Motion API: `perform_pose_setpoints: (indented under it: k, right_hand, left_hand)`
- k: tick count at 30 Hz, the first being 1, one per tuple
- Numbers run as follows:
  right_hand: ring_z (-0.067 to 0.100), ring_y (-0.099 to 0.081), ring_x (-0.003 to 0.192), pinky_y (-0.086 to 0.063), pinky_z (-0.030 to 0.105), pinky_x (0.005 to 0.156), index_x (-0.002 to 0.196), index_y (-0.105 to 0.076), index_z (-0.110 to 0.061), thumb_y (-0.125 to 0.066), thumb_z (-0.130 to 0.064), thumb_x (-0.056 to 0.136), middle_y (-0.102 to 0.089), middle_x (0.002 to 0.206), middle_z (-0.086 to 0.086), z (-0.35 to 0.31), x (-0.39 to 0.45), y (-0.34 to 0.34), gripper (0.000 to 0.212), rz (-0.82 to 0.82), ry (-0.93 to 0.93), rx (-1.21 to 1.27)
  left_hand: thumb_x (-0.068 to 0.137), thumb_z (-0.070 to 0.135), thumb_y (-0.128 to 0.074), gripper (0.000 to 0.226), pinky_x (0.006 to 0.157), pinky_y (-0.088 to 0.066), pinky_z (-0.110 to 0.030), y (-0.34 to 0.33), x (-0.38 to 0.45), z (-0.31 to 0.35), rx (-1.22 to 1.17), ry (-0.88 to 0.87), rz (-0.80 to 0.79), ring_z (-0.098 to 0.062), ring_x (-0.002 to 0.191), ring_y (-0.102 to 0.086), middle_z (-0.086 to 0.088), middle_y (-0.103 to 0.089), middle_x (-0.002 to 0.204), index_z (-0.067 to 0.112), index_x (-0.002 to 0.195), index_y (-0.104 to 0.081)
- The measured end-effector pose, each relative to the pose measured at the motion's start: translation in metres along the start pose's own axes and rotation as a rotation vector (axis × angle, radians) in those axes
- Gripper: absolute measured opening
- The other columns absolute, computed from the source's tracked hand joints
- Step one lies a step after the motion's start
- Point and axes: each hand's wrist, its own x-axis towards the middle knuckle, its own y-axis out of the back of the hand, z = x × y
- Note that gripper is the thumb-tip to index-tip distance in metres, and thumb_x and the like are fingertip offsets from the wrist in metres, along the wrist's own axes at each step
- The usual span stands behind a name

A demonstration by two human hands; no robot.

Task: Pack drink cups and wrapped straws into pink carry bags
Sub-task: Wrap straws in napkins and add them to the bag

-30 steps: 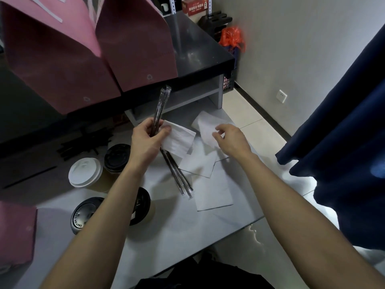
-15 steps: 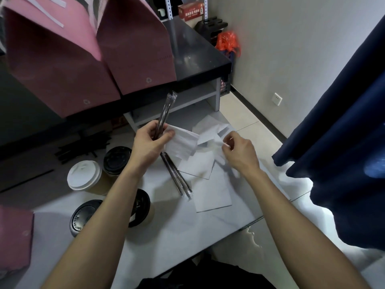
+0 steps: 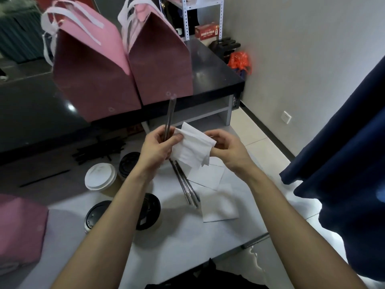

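My left hand (image 3: 158, 147) grips a bundle of wrapped straws (image 3: 169, 115) that points up toward the bags, together with one edge of white napkins (image 3: 190, 150). My right hand (image 3: 227, 149) pinches the napkins' right edge. More wrapped straws (image 3: 188, 189) lie on the white table (image 3: 183, 245) below. Two pink carry bags (image 3: 93, 80) (image 3: 162, 63) stand on the black counter (image 3: 212, 65). A white-lidded cup (image 3: 101, 179) and black-lidded cups (image 3: 129, 163) (image 3: 93, 215) (image 3: 149, 213) stand left of my left arm.
More napkins (image 3: 218, 205) lie flat on the table. Loose black straws (image 3: 98, 149) lie at the back left. Another pink bag (image 3: 18, 228) sits at the left edge. A dark blue curtain (image 3: 343, 155) hangs on the right; the table's edge drops to tiled floor there.
My right hand lifted a napkin off the table and brought it over to the napkin in my left hand. The view tilted up, showing the bags' handles.
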Motion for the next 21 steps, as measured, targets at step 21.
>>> perform_pose_setpoints:
  k: [21]
  right_hand:
    - [0.015, -0.080, 0.098, -0.061, 0.031, 0.087, 0.111, -0.084, -0.022, -0.080, -0.017, 0.097, -0.084, 0.102, -0.003, -0.040, 0.031, -0.202, 0.015, -0.127, 0.151, 0.071]
  left_hand:
    - [0.108, 0.015, -0.068, 0.015, 0.057, -0.046, -0.021, 0.146, -0.085, 0.027, 0.201, -0.053, 0.246, -0.011, 0.060, -0.057, 0.007, -0.068, 0.071, 0.005, 0.109, -0.080]
